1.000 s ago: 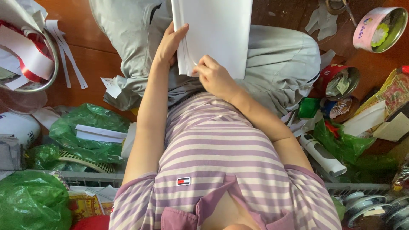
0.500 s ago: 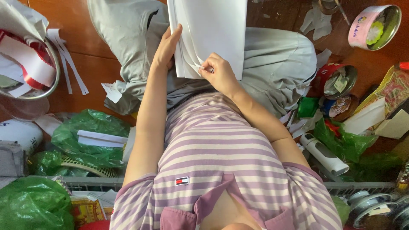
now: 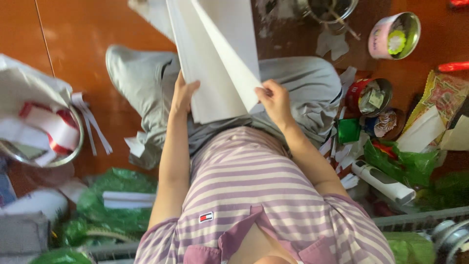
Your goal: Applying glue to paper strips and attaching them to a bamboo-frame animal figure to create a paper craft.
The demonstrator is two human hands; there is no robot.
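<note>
A stack of large white paper sheets [image 3: 215, 58] stands over my lap, its top sheet peeling away to the right. My left hand [image 3: 181, 95] grips the stack's lower left edge. My right hand [image 3: 274, 100] pinches the lifted sheet's lower right corner. Under the paper lie my crossed legs in grey trousers [image 3: 303, 93], and my purple striped shirt [image 3: 254, 195] fills the lower middle.
On the orange floor, a metal bowl [image 3: 44, 142] with red and white strips sits left, green plastic bags [image 3: 112, 200] below it. To the right stand a pink tin [image 3: 395, 36], a red tin [image 3: 369, 95], a white tube [image 3: 383, 182] and paper scraps.
The view has tilted up and the stack now leans left. My right hand has lifted the top sheet's corner away from the rest; my left hand keeps its grip.
</note>
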